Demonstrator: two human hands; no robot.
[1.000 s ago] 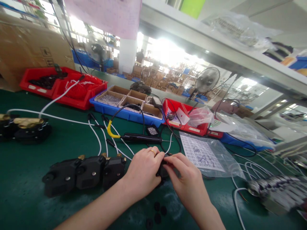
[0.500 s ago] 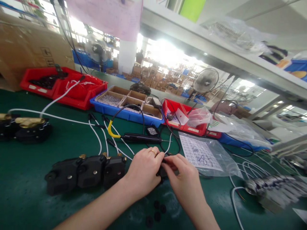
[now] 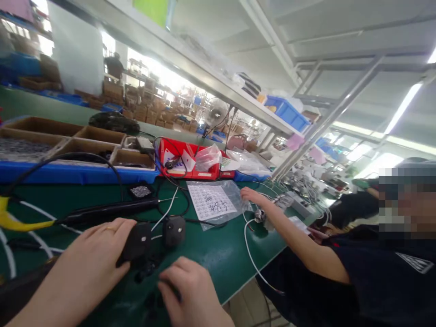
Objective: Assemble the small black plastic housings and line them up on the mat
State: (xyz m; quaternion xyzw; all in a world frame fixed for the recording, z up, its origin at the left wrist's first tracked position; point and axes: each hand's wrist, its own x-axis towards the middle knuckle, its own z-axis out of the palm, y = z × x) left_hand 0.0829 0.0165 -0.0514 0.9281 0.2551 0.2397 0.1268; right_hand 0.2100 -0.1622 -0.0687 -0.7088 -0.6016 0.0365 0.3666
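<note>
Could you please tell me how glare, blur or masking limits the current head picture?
In the head view, the far windows are washed out by glare; in the head view, the small dark parts by the right hand are smeared; head view too, a mosaic hides the co-worker's head.

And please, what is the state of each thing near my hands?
Left hand: closed on a black housing
Right hand: half curled, grip unclear
Second housing: on the bench, not held
Black tool: lying down
Clear bag: flat, sheet inside
Blue tray: open, parts inside
Red bins: open, not empty
</note>
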